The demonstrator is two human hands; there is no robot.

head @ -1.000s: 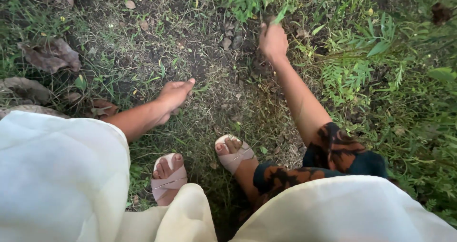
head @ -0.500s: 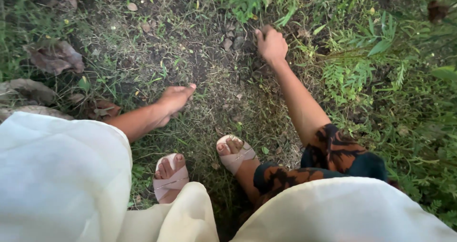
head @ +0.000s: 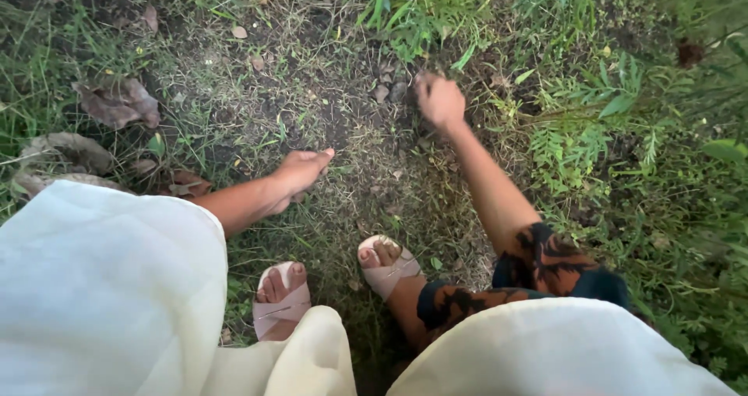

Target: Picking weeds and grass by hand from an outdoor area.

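My right hand (head: 440,100) reaches forward over bare dirt and small stones (head: 387,90), just below a clump of green grass (head: 421,10). Its fingers are curled into a loose fist, it is slightly blurred, and I see nothing in it. My left hand (head: 302,170) hangs low over the patchy ground with its fingers stretched out and close together, holding nothing. Both of my feet in pale strap sandals (head: 282,302) (head: 387,265) stand on the thin grass below the hands.
Dry brown leaves (head: 117,101) lie at the left. Dense ferny weeds (head: 608,131) fill the right side. Pale cloth (head: 101,287) covers my knees at the bottom, and a dark orange-patterned sleeve (head: 545,263) covers my right arm.
My right hand was up at a grass blade, dropped to the dirt, and now sits curled a little lower. The view shifted slightly. My left hand has barely moved.
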